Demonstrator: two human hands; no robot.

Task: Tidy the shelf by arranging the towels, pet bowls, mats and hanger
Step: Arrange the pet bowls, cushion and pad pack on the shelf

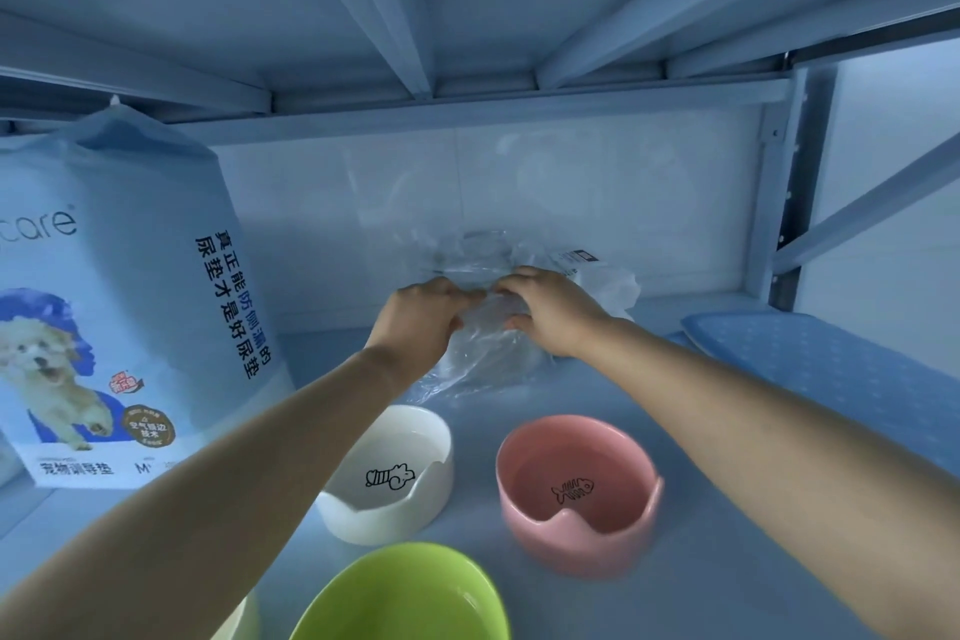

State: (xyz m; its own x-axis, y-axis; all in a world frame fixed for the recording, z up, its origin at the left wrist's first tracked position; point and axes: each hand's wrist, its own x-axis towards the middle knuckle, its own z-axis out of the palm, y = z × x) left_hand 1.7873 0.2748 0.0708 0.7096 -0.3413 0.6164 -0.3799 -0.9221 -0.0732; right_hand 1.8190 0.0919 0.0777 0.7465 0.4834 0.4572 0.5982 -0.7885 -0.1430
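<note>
Both my hands reach deep into the shelf and pinch a clear plastic bag (485, 353) that lies crumpled near the back wall. My left hand (421, 320) grips its left part, and my right hand (550, 312) grips its top right. What the bag holds is too blurred to tell. In front stand a white pet bowl (389, 476) and a pink pet bowl (576, 489), each with a fishbone drawing. A green bowl (405, 598) sits at the bottom edge. A blue dotted mat (831, 369) lies at the right.
A tall pack of pet pads (119, 296) with a dog picture stands at the left. The upper shelf's metal frame (467, 88) hangs low overhead. A post and diagonal brace (789, 203) close the right side. A pale bowl rim (244, 621) peeks in bottom left.
</note>
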